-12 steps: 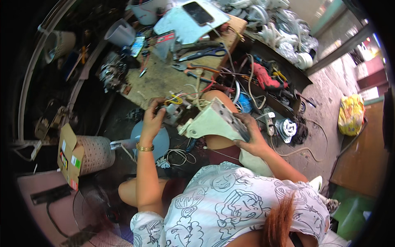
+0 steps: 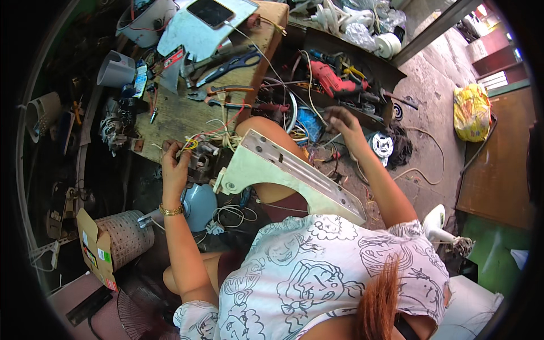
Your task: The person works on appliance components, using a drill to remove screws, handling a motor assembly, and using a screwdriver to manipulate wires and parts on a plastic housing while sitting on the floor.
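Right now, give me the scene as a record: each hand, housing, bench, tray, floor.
left hand: fingertips at the yellow and red wires; grip unclear
right hand: fingers parted, apart from the housing, near the tray
housing: long, cream, slanting over the right thigh
bench: phone, blue-handled scissors, orange-handled pliers
tray: dark, cluttered; red drill inside
floor, right side: yellow bag

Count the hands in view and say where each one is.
2: the left hand pinches wires by the edge of the wooden table; the right hand is just below the red drill in the picture. No other hands show.
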Demonstrator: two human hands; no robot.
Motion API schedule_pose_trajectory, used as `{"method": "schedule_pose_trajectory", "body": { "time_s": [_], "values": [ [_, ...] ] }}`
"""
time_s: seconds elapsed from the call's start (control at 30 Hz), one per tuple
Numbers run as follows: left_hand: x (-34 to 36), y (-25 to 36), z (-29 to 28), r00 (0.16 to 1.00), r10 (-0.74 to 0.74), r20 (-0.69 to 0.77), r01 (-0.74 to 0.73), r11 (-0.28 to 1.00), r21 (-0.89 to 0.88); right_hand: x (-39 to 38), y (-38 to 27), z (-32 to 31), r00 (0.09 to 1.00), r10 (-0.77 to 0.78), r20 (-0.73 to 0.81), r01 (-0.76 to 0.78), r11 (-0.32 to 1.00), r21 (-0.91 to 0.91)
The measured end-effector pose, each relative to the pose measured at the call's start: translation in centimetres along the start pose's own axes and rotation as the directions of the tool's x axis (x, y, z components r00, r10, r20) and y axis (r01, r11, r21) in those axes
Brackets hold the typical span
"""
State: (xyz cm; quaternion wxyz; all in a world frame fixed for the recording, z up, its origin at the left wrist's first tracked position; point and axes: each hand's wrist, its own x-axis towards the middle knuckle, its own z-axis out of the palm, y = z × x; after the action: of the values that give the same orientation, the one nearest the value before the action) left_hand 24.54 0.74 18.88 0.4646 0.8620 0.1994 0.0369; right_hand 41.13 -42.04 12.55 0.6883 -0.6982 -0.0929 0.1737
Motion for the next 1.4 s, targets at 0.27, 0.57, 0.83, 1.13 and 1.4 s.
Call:
{"method": "schedule_pose_trajectory", "body": {
  "time_s": [0.27, 0.57, 0.83, 1.13, 1.4],
  "values": [
    [-1.5, 2.1, -0.7, 0.999, 0.032, -0.029, -0.041, 0.918, -0.394, -0.4, 13.6, -3.1, 0.948, 0.304, 0.099, -0.049, 0.446, -0.894],
    [-1.4, 2.4, -0.3, 0.986, 0.112, -0.12, -0.151, 0.902, -0.403, -4.9, 24.0, -1.7, 0.833, 0.406, 0.377, 0.126, 0.523, -0.843],
    [-2.1, 0.8, 2.2, 0.789, 0.073, -0.61, -0.361, 0.859, -0.364, -0.9, 18.0, 1.1, 0.939, 0.215, 0.269, 0.216, 0.24, -0.946],
    [-1.5, -0.4, 3.2, 0.812, 0.077, -0.578, -0.264, 0.932, -0.247, -9.3, 24.6, 2.5, 0.801, -0.179, 0.571, 0.583, 0.45, -0.676],
    [-0.7, 1.9, 3.8, 0.901, 0.11, -0.419, -0.199, 0.965, -0.173, -13.3, 26.8, 1.0, 0.981, 0.11, 0.158, 0.099, 0.416, -0.904]
  ]
}}
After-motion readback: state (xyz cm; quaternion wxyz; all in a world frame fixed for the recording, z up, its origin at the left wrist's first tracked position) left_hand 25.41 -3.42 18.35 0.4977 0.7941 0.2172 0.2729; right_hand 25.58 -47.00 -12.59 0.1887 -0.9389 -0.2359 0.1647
